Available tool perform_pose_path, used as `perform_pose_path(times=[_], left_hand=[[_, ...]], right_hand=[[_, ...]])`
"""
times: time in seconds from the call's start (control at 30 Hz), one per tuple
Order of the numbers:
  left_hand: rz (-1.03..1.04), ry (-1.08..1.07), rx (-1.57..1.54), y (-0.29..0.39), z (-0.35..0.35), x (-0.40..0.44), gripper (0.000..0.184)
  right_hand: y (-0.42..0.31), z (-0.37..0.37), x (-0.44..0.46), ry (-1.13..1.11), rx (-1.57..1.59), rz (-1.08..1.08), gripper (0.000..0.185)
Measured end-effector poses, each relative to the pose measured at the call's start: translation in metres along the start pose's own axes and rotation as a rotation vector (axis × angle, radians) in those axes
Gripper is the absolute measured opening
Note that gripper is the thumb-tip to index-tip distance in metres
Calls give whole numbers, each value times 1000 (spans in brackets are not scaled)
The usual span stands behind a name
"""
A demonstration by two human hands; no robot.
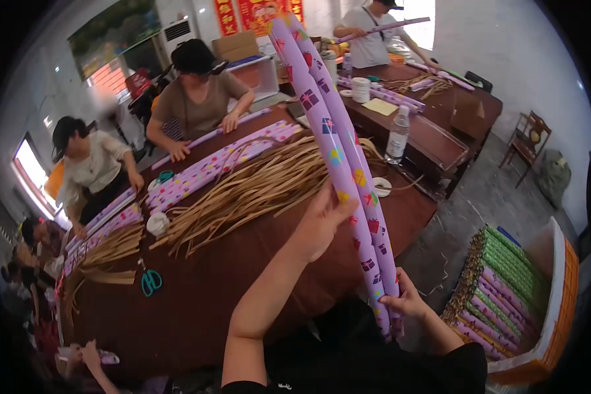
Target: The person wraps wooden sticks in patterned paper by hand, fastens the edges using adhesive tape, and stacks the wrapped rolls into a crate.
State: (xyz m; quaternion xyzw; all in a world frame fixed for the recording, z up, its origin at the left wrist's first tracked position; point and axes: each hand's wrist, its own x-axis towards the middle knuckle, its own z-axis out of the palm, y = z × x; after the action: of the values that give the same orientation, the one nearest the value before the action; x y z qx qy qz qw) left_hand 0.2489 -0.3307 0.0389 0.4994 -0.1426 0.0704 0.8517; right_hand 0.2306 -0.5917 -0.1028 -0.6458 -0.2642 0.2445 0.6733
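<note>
Two long rolls of purple wrapping paper (348, 154), printed with gift boxes and flowers, stand side by side, tilted in front of me. My left hand (325, 223) is closed around them near the middle, its thumb lying across the paper. Close to their lower ends, my right hand (406, 299) grips them, fingers partly hidden behind the rolls. Beyond my left hand, a heap of flat brown strips (249, 180) lies on the brown-covered table (210, 295).
Teal scissors (152, 282), a white tape roll (381, 187) and a water bottle (397, 136) are on the tables. Co-workers (197, 105) handle similar rolls across from me. At right, an orange crate (561, 315) holds green and purple rolls; a wooden chair (528, 144) stands behind.
</note>
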Motion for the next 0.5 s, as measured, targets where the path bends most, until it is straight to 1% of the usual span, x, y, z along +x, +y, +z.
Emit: perform_pose_path(times=[0.03, 0.1, 0.13, 0.2, 0.23, 0.27, 0.33, 0.5], left_hand=[[-19, -49, -5, -14, 9, 5, 53], [90, -93, -36, -35, 24, 13, 54], [89, -87, -34, -45, 28, 19, 57], [90, -135, -53, -55, 37, 25, 57], [100, -138, -65, -58, 41, 27, 58], [76, -137, -86, -56, 49, 26, 61], [66, -150, -66, -64, 52, 28, 61], [15, -119, -59, -81, 54, 29, 65]], right_hand=[[-4, 3, -2, 33, 81, -9, 52], [7, 3, -7, 97, 80, -46, 51], [15, 4, -8, 114, 105, -71, 52], [10, 6, -14, 100, 321, 33, 53], [16, 3, -15, 81, 322, -32, 53], [22, 1, -16, 103, 320, -41, 53], [34, -4, -19, 68, 343, -41, 55], [67, 4, -24, 144, 309, -102, 55]])
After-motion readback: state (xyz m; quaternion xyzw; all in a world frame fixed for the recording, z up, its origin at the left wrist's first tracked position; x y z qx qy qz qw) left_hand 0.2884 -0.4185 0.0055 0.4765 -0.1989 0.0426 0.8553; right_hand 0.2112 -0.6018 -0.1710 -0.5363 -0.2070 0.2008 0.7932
